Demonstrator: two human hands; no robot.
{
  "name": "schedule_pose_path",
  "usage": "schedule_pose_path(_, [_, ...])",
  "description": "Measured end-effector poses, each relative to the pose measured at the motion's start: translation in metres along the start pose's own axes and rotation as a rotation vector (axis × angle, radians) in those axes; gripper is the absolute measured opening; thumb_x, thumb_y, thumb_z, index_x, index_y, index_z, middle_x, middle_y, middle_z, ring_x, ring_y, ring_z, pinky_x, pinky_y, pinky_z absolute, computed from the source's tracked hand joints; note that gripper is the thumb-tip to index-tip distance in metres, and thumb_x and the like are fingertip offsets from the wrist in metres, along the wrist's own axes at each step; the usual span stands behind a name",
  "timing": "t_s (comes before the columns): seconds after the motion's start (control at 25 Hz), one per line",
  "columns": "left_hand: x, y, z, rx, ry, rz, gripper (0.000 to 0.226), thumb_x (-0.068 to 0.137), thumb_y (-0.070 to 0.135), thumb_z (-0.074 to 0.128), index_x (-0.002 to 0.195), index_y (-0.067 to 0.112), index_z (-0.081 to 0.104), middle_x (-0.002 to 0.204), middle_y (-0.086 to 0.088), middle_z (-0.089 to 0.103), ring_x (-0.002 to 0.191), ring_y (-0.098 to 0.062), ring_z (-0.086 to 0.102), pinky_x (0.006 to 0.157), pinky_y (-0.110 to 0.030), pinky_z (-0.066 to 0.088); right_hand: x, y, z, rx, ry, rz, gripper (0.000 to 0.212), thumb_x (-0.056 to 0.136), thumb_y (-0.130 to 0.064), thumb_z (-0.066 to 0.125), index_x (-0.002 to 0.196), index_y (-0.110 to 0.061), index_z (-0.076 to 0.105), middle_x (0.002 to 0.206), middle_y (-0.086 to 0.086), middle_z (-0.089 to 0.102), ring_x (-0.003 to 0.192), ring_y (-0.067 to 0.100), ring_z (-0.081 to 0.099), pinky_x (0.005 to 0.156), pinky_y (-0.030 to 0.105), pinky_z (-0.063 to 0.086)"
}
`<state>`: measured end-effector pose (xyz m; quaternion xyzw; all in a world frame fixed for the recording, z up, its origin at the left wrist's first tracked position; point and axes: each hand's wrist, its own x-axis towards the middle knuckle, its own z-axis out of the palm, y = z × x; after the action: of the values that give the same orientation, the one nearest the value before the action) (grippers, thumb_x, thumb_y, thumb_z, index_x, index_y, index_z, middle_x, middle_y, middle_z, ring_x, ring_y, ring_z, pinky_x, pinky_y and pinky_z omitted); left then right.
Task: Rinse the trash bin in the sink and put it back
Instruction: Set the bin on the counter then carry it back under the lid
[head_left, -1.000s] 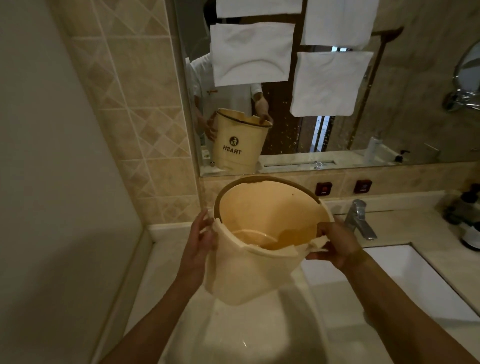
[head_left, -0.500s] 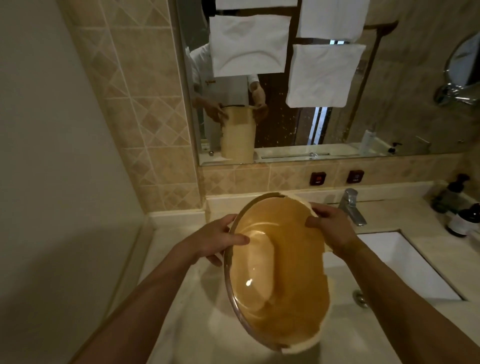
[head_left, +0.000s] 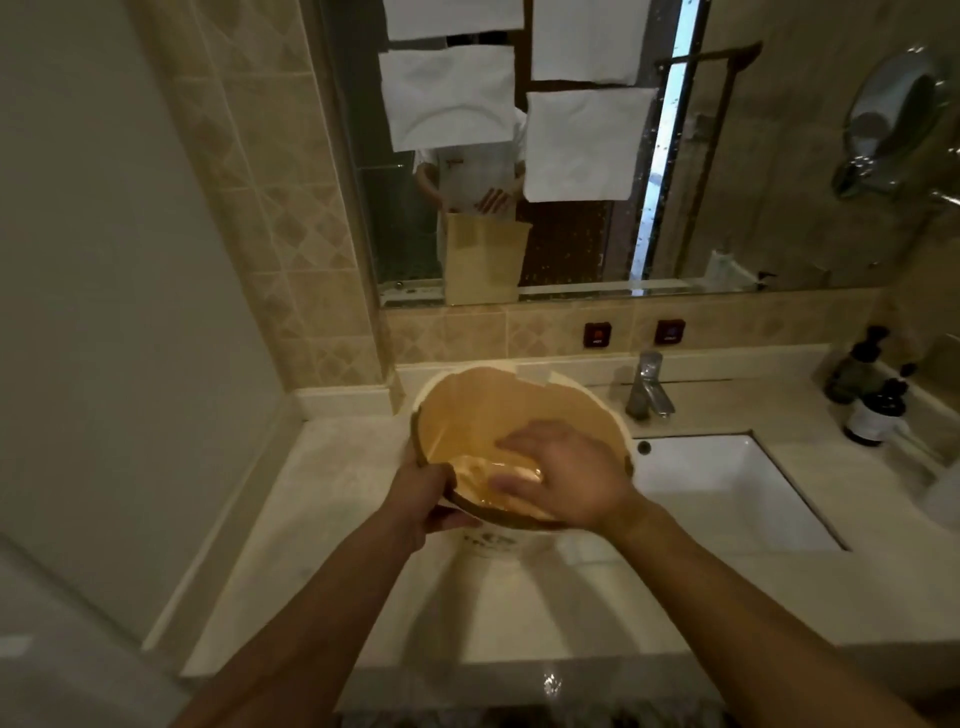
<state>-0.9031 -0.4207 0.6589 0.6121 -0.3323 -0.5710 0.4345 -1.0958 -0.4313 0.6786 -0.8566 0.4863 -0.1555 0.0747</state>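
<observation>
Beige marble tabletop (head_left: 332, 499), left of white sink (head_left: 727, 499): left hand (head_left: 421, 499) gripping cream plastic trash bin (head_left: 498, 410) rim, right hand (head_left: 561, 478) spread inside. Light, stiff, probably wet-slick; rim safest.

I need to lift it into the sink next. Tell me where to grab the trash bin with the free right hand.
Grip the trash bin by its right rim, coming from the sink side. The mouth faces up and the left hand already holds the near left rim, while the right hand reaches inside, so opposite grips balance it.

The trash bin (head_left: 519, 410) is held left of the sink (head_left: 727, 493), apparently above the counter (head_left: 332, 493); the faucet (head_left: 647, 384) stands behind the sink.
</observation>
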Motion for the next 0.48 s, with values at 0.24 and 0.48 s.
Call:
schedule_pose_path(0.24, [-0.051,-0.017,0.018,-0.24,0.107,-0.089,0.061,0.084,-0.008,0.035,0.139,0.016,0.03,0.108,-0.027,0.053,0.045,-0.034,0.058,0.052,-0.047,0.06,-0.06,-0.009,0.023,-0.261,-0.092,0.019,0.034,0.095,-0.043,0.053,0.127,-0.034,0.051,0.116,-0.004,0.067,0.119,0.025,0.053,0.115,0.066,-0.002])
schedule_pose_path(0.48, [-0.11,-0.037,-0.023,-0.059,0.239,-0.07,0.088,0.089,0.025,0.061,0.148,0.046,-0.001,0.139,-0.016,0.038,0.1,-0.041,0.063,0.073,-0.048,0.06,-0.069,-0.049,0.028,-0.154,-0.036,-0.096,0.013,0.096,-0.039,0.054,0.103,-0.035,0.064,0.095,-0.006,0.069,0.108,0.018,0.057,0.108,0.069,-0.02])
